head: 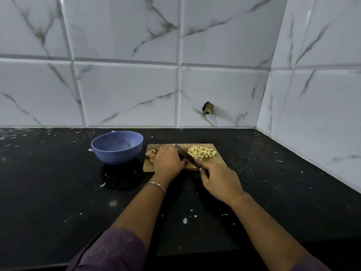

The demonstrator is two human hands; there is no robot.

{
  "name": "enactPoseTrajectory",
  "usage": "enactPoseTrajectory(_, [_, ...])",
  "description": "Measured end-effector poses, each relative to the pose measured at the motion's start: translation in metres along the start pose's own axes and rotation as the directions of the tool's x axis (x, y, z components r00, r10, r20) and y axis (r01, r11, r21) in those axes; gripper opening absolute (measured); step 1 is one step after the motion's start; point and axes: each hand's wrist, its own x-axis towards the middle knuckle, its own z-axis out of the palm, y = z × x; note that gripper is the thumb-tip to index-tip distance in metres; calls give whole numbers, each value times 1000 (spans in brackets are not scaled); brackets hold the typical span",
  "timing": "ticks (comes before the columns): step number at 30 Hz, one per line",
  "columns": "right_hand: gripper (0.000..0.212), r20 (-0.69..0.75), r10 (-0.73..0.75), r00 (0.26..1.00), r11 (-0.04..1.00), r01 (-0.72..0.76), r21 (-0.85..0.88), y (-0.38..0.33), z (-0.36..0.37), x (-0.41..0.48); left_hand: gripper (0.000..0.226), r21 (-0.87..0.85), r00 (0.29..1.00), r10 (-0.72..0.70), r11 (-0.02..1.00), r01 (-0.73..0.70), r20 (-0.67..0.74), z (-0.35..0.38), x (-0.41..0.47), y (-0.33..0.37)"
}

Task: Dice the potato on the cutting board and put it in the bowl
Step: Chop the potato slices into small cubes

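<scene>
A wooden cutting board (218, 160) lies on the black counter. A pile of diced potato (202, 152) sits on its right half. My left hand (168, 160) covers the board's left half and holds down an uncut potato piece (150, 152), which peeks out at the fingertips. My right hand (218, 179) grips the handle of a knife (185, 155); the blade runs diagonally across the board right beside my left hand's knuckles. The blue bowl (117, 147) stands left of the board with nothing visible inside.
The black counter (58, 182) carries scattered white specks. White marble tiles form the back wall and the right wall, meeting in a corner at the far right. A dark hole (208, 108) marks the back wall above the board.
</scene>
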Motion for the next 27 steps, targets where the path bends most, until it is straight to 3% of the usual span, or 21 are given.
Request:
enactPoseTrajectory(13, [44,-41,-95,995,983,87,-164,-4,6,1,21,-46,998,-13,999,10,-56,3,0,-3])
enactPoseTrajectory(20, [44,-71,12,997,1000,-11,5,-5,-1,-4,19,-65,999,-25,998,27,28,-1,5,-10])
enactPoseTrajectory(27, [46,-36,4,999,1000,-3,30,-8,0,-5,15,-37,999,-44,998,43,-24,-4,-1,-5])
